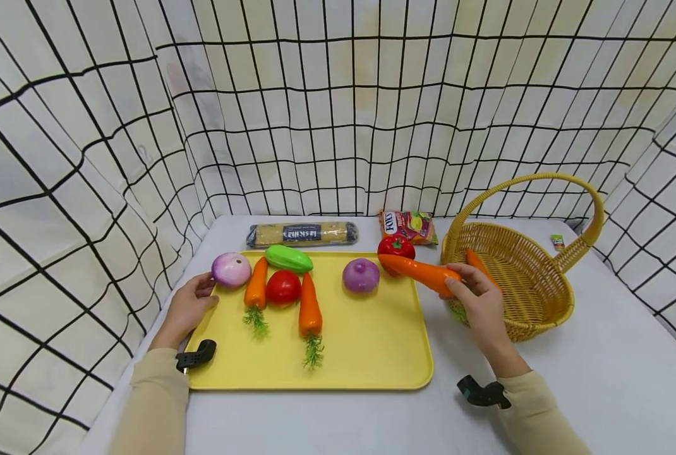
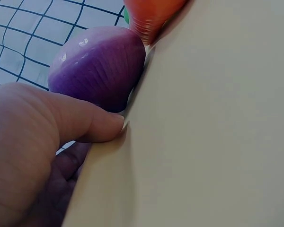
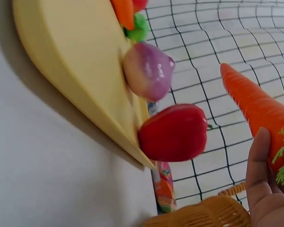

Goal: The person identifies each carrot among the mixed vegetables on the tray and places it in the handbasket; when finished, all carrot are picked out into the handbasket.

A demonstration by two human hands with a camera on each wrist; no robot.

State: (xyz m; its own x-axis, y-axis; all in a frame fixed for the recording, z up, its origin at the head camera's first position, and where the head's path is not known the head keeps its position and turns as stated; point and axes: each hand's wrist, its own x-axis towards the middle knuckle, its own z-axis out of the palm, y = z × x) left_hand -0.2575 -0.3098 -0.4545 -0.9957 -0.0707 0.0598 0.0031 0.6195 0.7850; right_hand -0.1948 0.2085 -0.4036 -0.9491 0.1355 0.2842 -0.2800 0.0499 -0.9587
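Head view: R hand (image 1: 480, 303), right of frame ctr, clamped on held carrot (image 1: 412, 272) – thumb and fingers pinch its thick end, tip pointing left, close to red pepper (image 1: 396, 245). Carrot is up off the table, btwn yellow tray (image 1: 372, 347) and wicker basket (image 1: 562, 309) at frame right; green tuft hangs below the hand. A further carrot (image 1: 476, 260) shows in the basket, partly hidden by the R hand.

L hand (image 1: 190, 308), left of ctr, clamped on the tray's left edge: L wrist view has thumb on top of rim, fingers below, partly hidden. Pale purple onion (image 1: 231, 270) sits just beside the thumb, at tray's upper-left corner.

Tray, ctr of frame, also w/ left carrot (image 1: 256, 284), tomato (image 1: 283, 288), green cucumber-like veg. (image 1: 289, 258), middle carrot (image 1: 310, 309) (both carrots tuft-down in frame) and darker purple onion (image 1: 361, 276). Pepper at tray's upper-right corner.

Above tray in frame: pasta pack (image 1: 302, 234) and Fox's bag (image 1: 409, 227), latter partly behind pepper. Small green packet (image 1: 557, 242) far right, by basket handle. White, black-gridded cloth (image 1: 321, 107) fills upper frame – white table surface (image 1: 292, 423) below.
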